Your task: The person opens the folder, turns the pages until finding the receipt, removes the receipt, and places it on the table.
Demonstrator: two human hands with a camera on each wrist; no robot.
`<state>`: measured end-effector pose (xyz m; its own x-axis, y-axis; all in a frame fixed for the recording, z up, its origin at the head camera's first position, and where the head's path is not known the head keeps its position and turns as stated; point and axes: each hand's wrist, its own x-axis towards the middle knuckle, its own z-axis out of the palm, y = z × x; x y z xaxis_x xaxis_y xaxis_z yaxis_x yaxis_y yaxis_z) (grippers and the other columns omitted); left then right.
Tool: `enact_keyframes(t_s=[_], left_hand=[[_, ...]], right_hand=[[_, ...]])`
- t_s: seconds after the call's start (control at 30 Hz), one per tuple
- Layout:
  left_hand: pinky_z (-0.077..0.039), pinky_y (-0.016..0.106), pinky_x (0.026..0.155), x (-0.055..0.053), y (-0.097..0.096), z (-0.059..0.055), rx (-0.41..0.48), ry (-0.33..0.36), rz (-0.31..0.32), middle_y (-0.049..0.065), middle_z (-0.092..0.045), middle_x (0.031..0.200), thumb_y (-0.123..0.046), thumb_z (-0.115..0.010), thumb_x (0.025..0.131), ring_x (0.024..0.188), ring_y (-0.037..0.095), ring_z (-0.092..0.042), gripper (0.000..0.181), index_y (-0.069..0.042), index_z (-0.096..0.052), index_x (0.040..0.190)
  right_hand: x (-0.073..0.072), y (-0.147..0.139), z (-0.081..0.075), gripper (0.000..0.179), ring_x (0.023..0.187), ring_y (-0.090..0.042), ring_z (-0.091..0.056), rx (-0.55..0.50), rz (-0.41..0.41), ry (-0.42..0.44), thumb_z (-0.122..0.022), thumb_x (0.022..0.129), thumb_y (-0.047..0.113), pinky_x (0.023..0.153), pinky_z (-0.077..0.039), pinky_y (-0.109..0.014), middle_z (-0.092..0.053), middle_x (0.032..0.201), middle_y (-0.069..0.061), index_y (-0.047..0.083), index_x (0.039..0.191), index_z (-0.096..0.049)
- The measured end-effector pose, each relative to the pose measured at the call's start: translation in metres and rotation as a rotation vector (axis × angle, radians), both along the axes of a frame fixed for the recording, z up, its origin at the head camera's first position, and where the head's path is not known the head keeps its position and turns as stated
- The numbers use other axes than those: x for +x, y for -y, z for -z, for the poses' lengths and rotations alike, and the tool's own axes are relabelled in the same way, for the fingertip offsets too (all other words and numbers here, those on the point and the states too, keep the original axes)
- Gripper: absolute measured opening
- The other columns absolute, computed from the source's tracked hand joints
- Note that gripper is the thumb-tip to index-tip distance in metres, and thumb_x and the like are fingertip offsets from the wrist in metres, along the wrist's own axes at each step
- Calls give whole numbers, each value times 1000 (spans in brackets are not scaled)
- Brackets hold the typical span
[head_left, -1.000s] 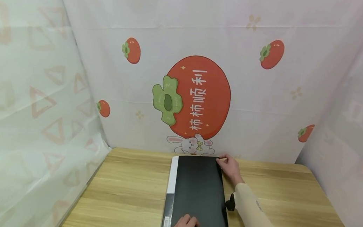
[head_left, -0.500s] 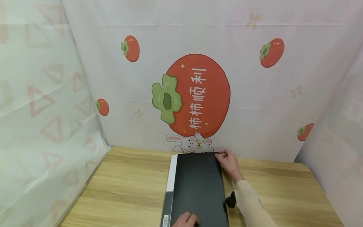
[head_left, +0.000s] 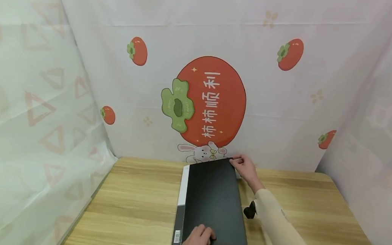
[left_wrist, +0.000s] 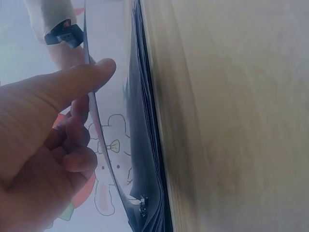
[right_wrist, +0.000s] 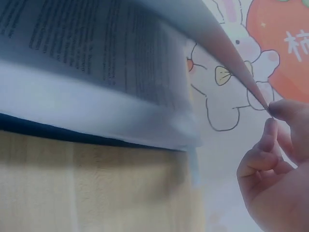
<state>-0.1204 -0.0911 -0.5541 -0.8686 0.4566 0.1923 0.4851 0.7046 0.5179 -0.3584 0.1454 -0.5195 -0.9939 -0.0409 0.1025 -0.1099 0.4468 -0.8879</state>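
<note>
A black display folder (head_left: 212,203) with a white and grey spine strip lies on the wooden table, its front cover partly lifted along the right side. My right hand (head_left: 245,169) pinches the cover's far right corner between thumb and fingertips, and printed pages (right_wrist: 91,48) show beneath it in the right wrist view. At the near edge, my left hand (head_left: 196,242) holds the same cover, thumb (left_wrist: 96,75) on its inner side and fingers on the outer side. A gap shows in the left wrist view between the raised cover (left_wrist: 102,135) and the stacked sleeves (left_wrist: 145,125).
Bare wood of the table (head_left: 132,205) surrounds the folder. Behind the table's far edge hangs a white backdrop (head_left: 269,105) printed with persimmons and a rabbit. A black wrist camera (head_left: 250,210) sits by the right sleeve.
The cover's far right corner has risen with my right hand, opening a gap above the pages at the near edge. My left hand stays at the near edge.
</note>
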Motion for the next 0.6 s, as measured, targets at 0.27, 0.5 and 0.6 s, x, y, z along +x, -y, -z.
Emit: enact_keyframes(t_s=[0.27,0.5,0.6], left_hand=[[-43,16,63,0,2,-2,8,-32,-2,-15,-43,89,-15,-86,90,77,-3,-36,29,-22,-62,104],[-42,16,66,0,5,-2,44,-92,16,-14,-45,91,-10,-86,88,77,-3,-35,29,-19,-62,103],[-42,15,67,0,5,-4,54,-121,15,-13,-46,92,-8,-85,87,79,-2,-37,29,-19,-62,102]], right_hand=[[1,-1,-9,37,93,-32,-62,-32,-33,-1,-66,106,29,73,-51,-37,-67,110,-19,1,130,-63],[-1,0,-15,38,83,-39,-58,-99,-70,-5,-67,106,29,64,-48,-35,-68,104,-17,0,131,-62],[-2,2,-17,39,73,-32,-54,-117,-79,-11,-67,106,30,59,-45,-35,-67,101,-15,0,131,-62]])
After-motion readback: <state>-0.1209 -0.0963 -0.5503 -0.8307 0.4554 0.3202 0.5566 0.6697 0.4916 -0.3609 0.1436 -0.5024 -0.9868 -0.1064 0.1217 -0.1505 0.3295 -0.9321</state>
